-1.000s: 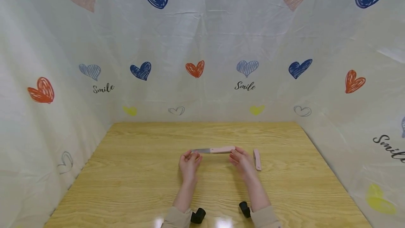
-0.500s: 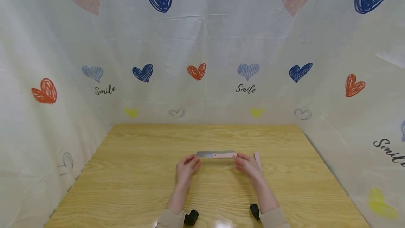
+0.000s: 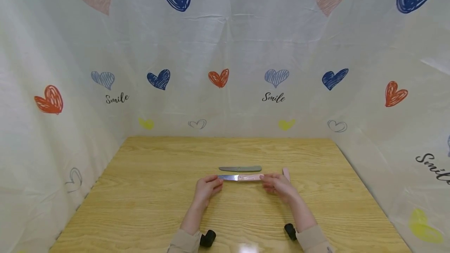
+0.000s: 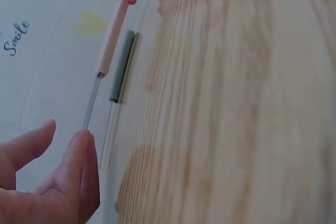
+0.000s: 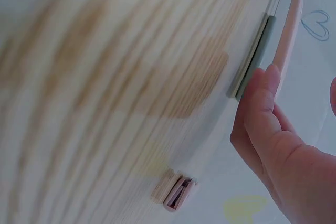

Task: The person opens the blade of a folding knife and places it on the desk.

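Note:
A folding knife with a pink handle (image 3: 249, 177), its blade out, is held level above the table, its blade pointing left. My left hand (image 3: 204, 190) pinches the blade tip with its fingertips. At the other end, my right hand (image 3: 279, 186) has its fingertips on the end of the handle (image 5: 289, 35). Just beyond lies an opened folding knife with a green handle (image 3: 250, 169), parallel to the pink one and on the wood. Part of a folded pink knife (image 3: 286, 173) shows beside my right hand, which covers its lower end.
The wooden table (image 3: 158, 190) spreads around both hands. Behind and along its sides hangs a white curtain (image 3: 242, 50) printed with hearts and the word Smile. Black devices (image 3: 208, 238) sit at both wrists, by beige sleeves (image 3: 185, 241).
Both hands have drawn the pink-handled knife a little toward me. The green-handled knife, at first covered by it, now shows fully. My right hand now partly hides the folded pink knife.

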Available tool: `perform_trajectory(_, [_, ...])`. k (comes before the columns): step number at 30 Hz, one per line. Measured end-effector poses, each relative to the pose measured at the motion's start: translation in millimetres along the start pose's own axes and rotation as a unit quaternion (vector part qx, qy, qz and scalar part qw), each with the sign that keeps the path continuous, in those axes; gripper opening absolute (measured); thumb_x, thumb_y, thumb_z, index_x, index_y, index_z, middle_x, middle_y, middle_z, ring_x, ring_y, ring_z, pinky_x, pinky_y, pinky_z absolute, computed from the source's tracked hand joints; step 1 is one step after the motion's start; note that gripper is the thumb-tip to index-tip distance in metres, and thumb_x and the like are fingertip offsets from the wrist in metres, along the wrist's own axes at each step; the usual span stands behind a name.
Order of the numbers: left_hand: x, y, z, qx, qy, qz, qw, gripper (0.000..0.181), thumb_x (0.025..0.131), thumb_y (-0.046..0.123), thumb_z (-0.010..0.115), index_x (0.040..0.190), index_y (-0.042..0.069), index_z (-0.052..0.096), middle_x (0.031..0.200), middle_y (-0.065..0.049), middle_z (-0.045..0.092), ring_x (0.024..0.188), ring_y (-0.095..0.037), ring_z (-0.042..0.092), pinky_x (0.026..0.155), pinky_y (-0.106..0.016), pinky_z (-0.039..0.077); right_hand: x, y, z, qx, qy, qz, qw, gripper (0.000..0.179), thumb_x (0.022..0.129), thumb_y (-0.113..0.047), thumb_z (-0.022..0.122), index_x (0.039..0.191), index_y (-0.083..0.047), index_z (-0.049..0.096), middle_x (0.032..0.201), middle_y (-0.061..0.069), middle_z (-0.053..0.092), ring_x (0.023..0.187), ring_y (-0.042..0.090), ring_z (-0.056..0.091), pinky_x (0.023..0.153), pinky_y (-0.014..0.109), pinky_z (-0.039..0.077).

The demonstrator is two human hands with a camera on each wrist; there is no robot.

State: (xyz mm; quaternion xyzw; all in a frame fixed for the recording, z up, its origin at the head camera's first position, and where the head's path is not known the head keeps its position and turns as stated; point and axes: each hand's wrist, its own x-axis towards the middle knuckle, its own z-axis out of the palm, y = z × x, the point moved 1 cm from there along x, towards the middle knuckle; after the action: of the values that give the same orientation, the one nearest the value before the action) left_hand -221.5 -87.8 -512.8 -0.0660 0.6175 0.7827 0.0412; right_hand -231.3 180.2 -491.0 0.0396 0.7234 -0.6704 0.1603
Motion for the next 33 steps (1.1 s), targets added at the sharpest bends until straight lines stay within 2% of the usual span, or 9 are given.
perform_trajectory(6, [1.7,-1.7,1.0,0.03,-0.014,-0.019,0.9993,0.044,0.092,-0.009,0.057,0.128,-0.029,0.04,0.114,-0.039,0.058,0.103,-0.034,0.065,0.087,-0.038,0.056,1.2,1.1,-1.7,-0.015,-0.021,0.023,0.9994,0.062,0.096,-0.013,0.062,0.137,0.023,0.033,0.138,0.036,0.043,0.124,0.046,0.047,0.1,0.05,0.047])
perform_trajectory(9, [2.9,-3.0,0.6,0.042,-0.019,-0.023,0.9987,0.045,0.092,-0.009,0.057,0.129,-0.029,0.039,0.118,-0.042,0.054,0.103,-0.034,0.065,0.088,-0.039,0.056,2.8,1.0,-1.1,-0.031,-0.029,0.029,0.9987,0.064,0.095,-0.014,0.062,0.139,0.022,0.032,0.142,0.036,0.039,0.129,0.047,0.042,0.1,0.049,0.047])
perform_trajectory(15, [4.9,-4.7,-0.7,0.078,-0.011,-0.03,0.9965,0.047,0.09,-0.01,0.059,0.13,-0.027,0.04,0.117,-0.039,0.057,0.097,-0.028,0.067,0.084,-0.038,0.058,7.3,1.8,1.5,-0.071,-0.019,0.031,0.9968,0.063,0.093,-0.016,0.065,0.137,0.02,0.038,0.139,0.034,0.044,0.129,0.047,0.041,0.096,0.046,0.05])
perform_trajectory(20, [5.2,-5.2,-0.5,0.112,-0.007,-0.037,0.993,0.05,0.089,-0.007,0.062,0.131,-0.025,0.042,0.115,-0.035,0.059,0.099,-0.031,0.068,0.082,-0.036,0.058,8.5,3.9,2.3,-0.081,-0.006,0.039,0.9959,0.062,0.091,-0.014,0.066,0.136,0.019,0.04,0.135,0.031,0.05,0.128,0.047,0.042,0.094,0.044,0.052])
perform_trajectory(28, [6.2,-7.9,-2.2,0.131,-0.013,-0.036,0.9907,0.051,0.089,-0.004,0.063,0.132,-0.024,0.042,0.113,-0.03,0.063,0.098,-0.028,0.068,0.081,-0.035,0.059,8.6,6.3,2.4,-0.117,-0.018,0.022,0.9927,0.07,0.09,-0.015,0.068,0.14,0.02,0.034,0.142,0.033,0.042,0.13,0.043,0.043,0.091,0.043,0.053])
perform_trajectory(33, [7.1,-6.9,-2.2,0.14,-0.018,-0.04,0.9892,0.052,0.09,-0.003,0.061,0.133,-0.024,0.041,0.115,-0.031,0.062,0.099,-0.03,0.068,0.079,-0.035,0.059,8.7,5.3,3.1,-0.141,-0.021,0.02,0.9896,0.07,0.091,-0.016,0.068,0.141,0.019,0.033,0.138,0.032,0.047,0.128,0.042,0.046,0.09,0.044,0.053])
